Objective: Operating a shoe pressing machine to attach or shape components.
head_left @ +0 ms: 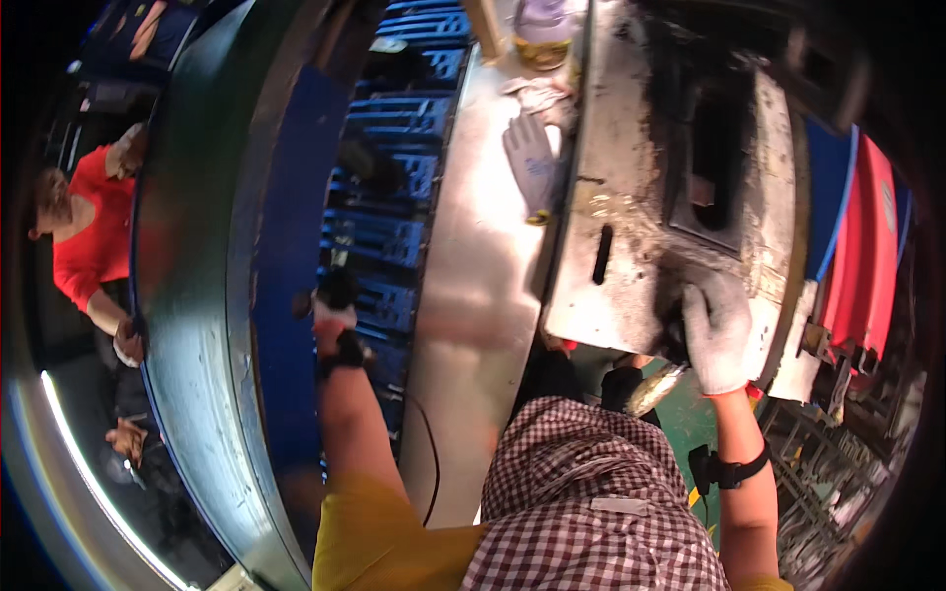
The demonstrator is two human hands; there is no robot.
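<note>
Two hands are working well apart at a crowded station; the left hand (333, 319) is hanging over the blue racks (394, 300), blurring beside a dark shape, so whether it is grasping anything we cannot tell; the right hand (718, 330), wearing a white glove, is lying back-up on the near end of a stained plate (591, 313), its fingers pointing away from the wearer; dark shadow beside it is hiding the thumb, so its grip, too, is escaping us; the racks are standing in a row at left and the plate is filling the space at right, which is probably explaining the spread pose; the right hand is perhaps bracing on the plate, its glove likely shielding skin from grime.

A metal bench (473, 295) is running between, carrying a grey glove (535, 165), a crumpled rag (537, 96) and a purple-and-yellow tub (544, 37) toward its far end, the grey glove seemingly lying aside for later wear; a dark opening (716, 148) and a short slot (602, 254) are breaking the plate's surface; a thin cable (437, 458) is looping near the bench's close end; a red bin (865, 256) is standing at far right, above jumbled metal parts (828, 483); a blue wall (291, 246) and green ledge (192, 266) are blocking the left side, a co-worker (94, 227) in red standing beyond; a checked apron (591, 492) is covering the foreground.
</note>
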